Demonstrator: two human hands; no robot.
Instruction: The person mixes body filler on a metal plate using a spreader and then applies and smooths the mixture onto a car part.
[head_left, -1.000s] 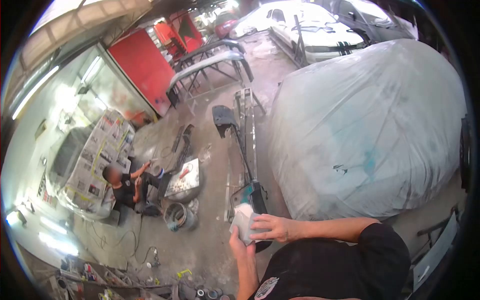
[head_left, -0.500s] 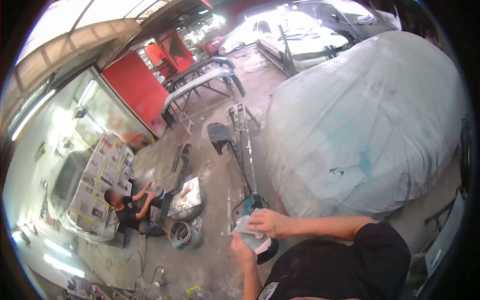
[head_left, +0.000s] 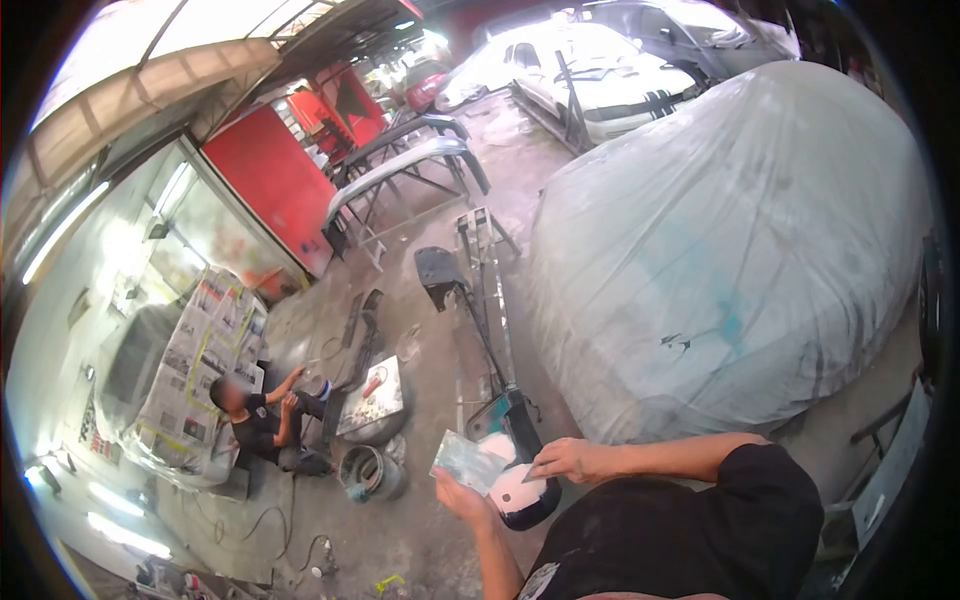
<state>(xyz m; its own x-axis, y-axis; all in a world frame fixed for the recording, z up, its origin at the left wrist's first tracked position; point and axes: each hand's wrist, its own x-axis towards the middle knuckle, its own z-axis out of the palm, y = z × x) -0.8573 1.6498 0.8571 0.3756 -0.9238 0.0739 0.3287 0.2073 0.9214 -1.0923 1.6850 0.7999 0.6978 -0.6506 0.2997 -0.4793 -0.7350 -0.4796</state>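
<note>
My left hand (head_left: 464,500) grips a flat, greyish translucent mixing plate (head_left: 462,454) by its near edge. In my right hand (head_left: 578,460) is a small, thin putty spreader (head_left: 534,472), pinched between the fingers and pointing down to the left. Below both hands lies a long black car bumper (head_left: 518,426), its near end coated with pale pinkish-white filler (head_left: 518,492) around a small dark hole. The spreader is over or against that coated end; contact cannot be made out. The plate covers part of the bumper.
A covered car (head_left: 720,260) stands close on the right. Another person (head_left: 265,425) sits at the left beside a newspaper-masked car (head_left: 205,355). A bucket (head_left: 368,472), a white board (head_left: 376,396) and an air hose (head_left: 270,520) are on the floor side. A metal stand (head_left: 490,270) extends ahead.
My hands have moved apart. The plate has shifted left and the right hand with the spreader right, uncovering the pale filler on the bumper's end.
</note>
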